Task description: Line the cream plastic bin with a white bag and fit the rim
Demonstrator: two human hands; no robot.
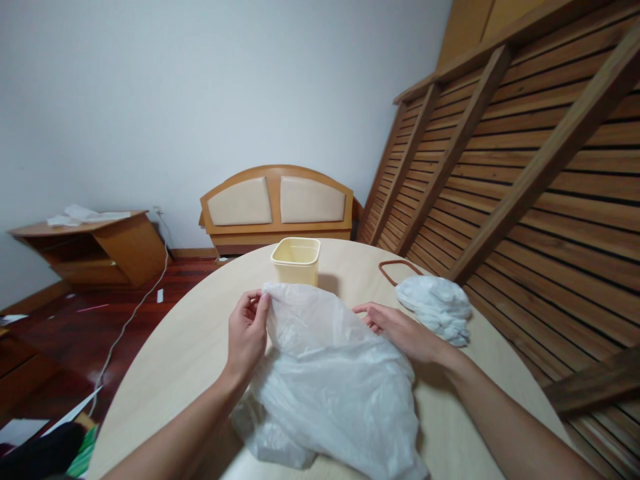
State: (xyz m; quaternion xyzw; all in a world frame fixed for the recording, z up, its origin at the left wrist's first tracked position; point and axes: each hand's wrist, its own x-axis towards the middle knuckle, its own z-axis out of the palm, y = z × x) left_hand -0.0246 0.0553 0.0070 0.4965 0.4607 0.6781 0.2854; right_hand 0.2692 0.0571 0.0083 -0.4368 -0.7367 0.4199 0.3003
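Observation:
A thin white plastic bag [340, 380] hangs spread in front of me, crumpled toward its lower part. My left hand [250, 327] pinches its upper left corner between thumb and fingers. Beside the bag's upper right edge is my right hand [400, 327], its index finger stretched out and the other fingers loosely bent. The bag's edge hides part of that hand, and no grip shows there. Just beyond the bag stands an upright cream plastic bin [296, 267], its lower part covered from view by the bag.
On the round pale wooden table [200, 333], a bunched white plastic bag [435, 307] lies to the right, beside a brown rounded frame [383, 268]. A slatted wooden panel [500, 180] leans along the right. A headboard [277, 207] and a low cabinet [110, 247] stand beyond.

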